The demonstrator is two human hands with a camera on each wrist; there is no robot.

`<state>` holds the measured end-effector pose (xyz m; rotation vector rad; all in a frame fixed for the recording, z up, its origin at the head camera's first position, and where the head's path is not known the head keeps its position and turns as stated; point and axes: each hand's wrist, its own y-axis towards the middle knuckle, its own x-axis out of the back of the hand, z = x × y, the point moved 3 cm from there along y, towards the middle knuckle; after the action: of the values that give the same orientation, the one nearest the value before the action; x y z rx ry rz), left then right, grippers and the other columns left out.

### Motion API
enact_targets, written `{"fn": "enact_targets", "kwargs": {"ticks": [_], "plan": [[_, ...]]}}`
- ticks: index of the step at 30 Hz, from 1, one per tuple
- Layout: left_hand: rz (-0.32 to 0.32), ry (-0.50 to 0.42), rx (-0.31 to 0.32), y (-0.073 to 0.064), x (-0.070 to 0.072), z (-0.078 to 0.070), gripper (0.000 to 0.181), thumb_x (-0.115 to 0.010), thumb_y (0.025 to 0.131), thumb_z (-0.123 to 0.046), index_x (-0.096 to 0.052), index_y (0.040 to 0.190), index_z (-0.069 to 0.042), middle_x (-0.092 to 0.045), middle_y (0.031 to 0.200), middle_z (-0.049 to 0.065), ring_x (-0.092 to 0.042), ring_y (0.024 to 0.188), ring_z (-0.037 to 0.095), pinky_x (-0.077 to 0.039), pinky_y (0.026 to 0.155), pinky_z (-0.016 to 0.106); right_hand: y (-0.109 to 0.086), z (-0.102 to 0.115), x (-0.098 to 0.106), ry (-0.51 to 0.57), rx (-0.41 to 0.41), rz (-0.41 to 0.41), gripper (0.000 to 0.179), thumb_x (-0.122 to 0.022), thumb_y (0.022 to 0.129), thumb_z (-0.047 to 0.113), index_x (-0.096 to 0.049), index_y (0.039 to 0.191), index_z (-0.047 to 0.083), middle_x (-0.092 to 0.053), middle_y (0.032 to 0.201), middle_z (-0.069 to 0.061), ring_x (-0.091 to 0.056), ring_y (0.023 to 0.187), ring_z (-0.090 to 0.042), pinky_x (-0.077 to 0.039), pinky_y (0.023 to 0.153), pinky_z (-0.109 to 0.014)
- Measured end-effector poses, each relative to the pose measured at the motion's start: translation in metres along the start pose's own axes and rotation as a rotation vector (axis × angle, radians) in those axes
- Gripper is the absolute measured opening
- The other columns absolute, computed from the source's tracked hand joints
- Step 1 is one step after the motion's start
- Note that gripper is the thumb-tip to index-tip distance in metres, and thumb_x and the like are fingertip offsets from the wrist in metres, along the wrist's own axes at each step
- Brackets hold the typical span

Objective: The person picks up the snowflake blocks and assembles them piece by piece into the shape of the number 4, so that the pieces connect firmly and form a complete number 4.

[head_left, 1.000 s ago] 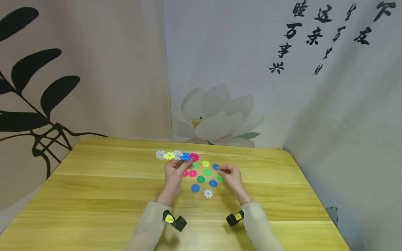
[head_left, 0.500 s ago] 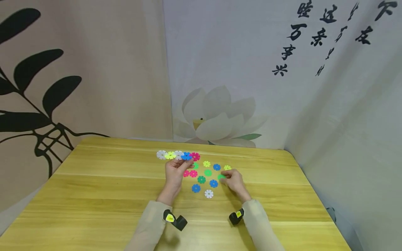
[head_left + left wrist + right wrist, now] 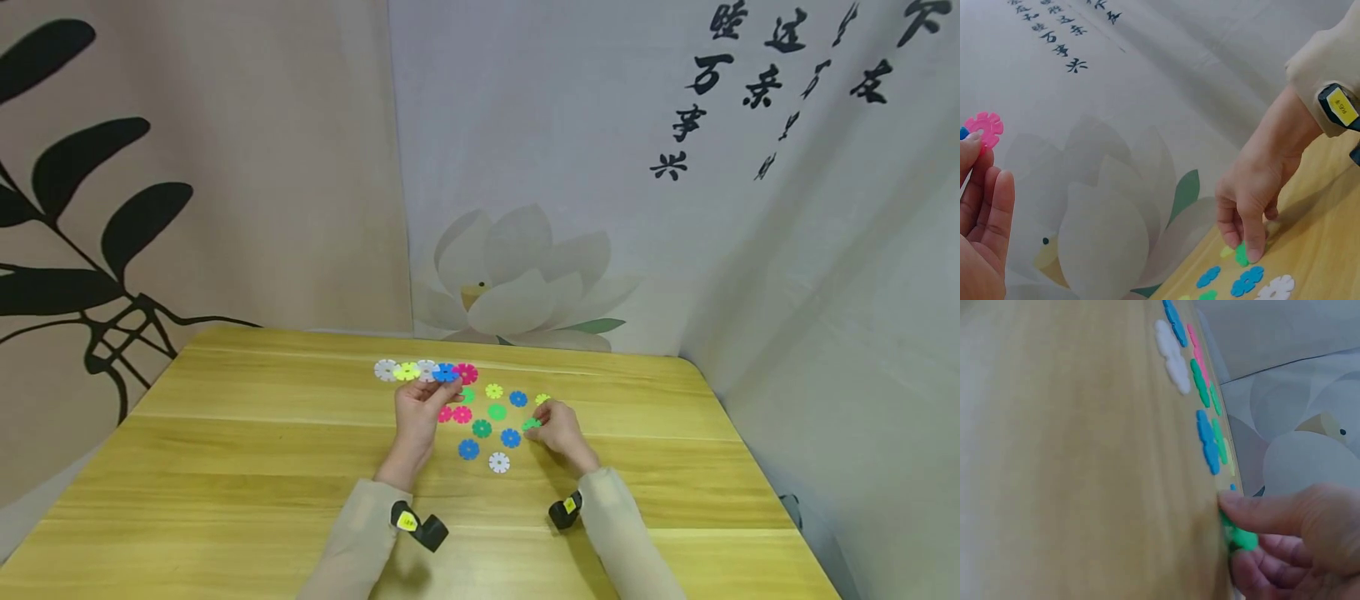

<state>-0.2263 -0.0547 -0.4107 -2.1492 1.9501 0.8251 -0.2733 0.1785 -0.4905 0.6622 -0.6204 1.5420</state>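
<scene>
My left hand [image 3: 414, 417] pinches a row of joined flower-shaped plastic discs above the table. From left to right the row runs white [image 3: 386, 370], yellow [image 3: 407, 372], white [image 3: 426, 369], blue [image 3: 446, 372] and pink [image 3: 467, 373]. In the left wrist view, the pink disc [image 3: 985, 130] stands up beyond the thumb. My right hand [image 3: 560, 429] is low at the right side of the loose discs, thumb and fingers pinching a green disc [image 3: 1242, 538]. That disc is tilted and partly covered by the fingers.
Several loose discs lie on the wooden table [image 3: 247, 467] between the hands, among them a white disc [image 3: 498, 462], a blue disc [image 3: 468, 449] and a dark green disc [image 3: 482, 428]. A yellow disc [image 3: 543, 399] peeks out behind the right hand. A printed curtain [image 3: 540, 167] hangs behind the table.
My right hand has moved from beside a blue disc slightly right and down to the green disc, which it now pinches and has tilted. The left hand keeps its row nearly still.
</scene>
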Motion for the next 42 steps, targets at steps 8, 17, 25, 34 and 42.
{"fn": "enact_targets", "kwargs": {"ticks": [8, 17, 25, 34, 42], "plan": [[-0.005, -0.014, -0.020, -0.003, -0.002, 0.000, 0.022, -0.063, 0.083, 0.009, -0.069, 0.071, -0.009, -0.068, 0.069, -0.004, -0.064, 0.059, 0.010, -0.058, 0.062, 0.025, -0.013, -0.002, 0.005, 0.226, -0.021, -0.120, 0.011, -0.069, 0.077, -0.007, -0.062, 0.086, -0.004, -0.055, 0.071, -0.005, -0.050, 0.061, -0.013, -0.044, 0.051, -0.019], [-0.009, -0.017, -0.001, -0.008, -0.003, 0.003, 0.023, -0.063, 0.084, 0.007, -0.069, 0.072, -0.011, -0.069, 0.070, -0.003, -0.064, 0.059, 0.009, -0.058, 0.063, 0.025, -0.035, 0.029, 0.022, 0.478, -0.097, -0.158, 0.011, -0.068, 0.081, -0.003, -0.064, 0.088, -0.010, -0.060, 0.069, -0.006, -0.058, 0.055, -0.012, -0.055, 0.053, -0.025], [-0.005, -0.026, 0.007, -0.012, -0.004, 0.005, 0.028, -0.062, 0.084, 0.009, -0.069, 0.070, -0.015, -0.069, 0.069, -0.003, -0.064, 0.059, 0.009, -0.057, 0.062, 0.023, -0.046, 0.061, 0.031, 0.737, 0.055, -0.050, 0.015, -0.071, 0.082, 0.008, -0.065, 0.081, -0.005, -0.065, 0.068, -0.006, -0.063, 0.057, -0.009, -0.056, 0.055, -0.020], [-0.013, -0.021, 0.004, -0.016, -0.006, 0.008, 0.032, -0.062, 0.083, 0.011, -0.070, 0.071, -0.018, -0.069, 0.070, -0.001, -0.064, 0.059, 0.011, -0.058, 0.063, 0.026, -0.062, 0.103, 0.038, 0.825, 0.007, 0.026, 0.013, -0.064, 0.088, 0.006, -0.063, 0.081, -0.005, -0.061, 0.065, -0.003, -0.059, 0.054, -0.010, -0.052, 0.051, -0.017], [-0.022, -0.002, 0.013, -0.021, -0.008, 0.008, 0.032, -0.062, 0.082, 0.011, -0.070, 0.069, -0.017, -0.068, 0.068, -0.002, -0.063, 0.057, 0.010, -0.058, 0.062, 0.027, -0.068, 0.120, 0.037, 0.955, -0.021, 0.083, 0.021, -0.058, 0.090, 0.003, -0.060, 0.070, 0.006, -0.059, 0.061, -0.001, -0.052, 0.049, -0.008, -0.046, 0.045, -0.014]]}}
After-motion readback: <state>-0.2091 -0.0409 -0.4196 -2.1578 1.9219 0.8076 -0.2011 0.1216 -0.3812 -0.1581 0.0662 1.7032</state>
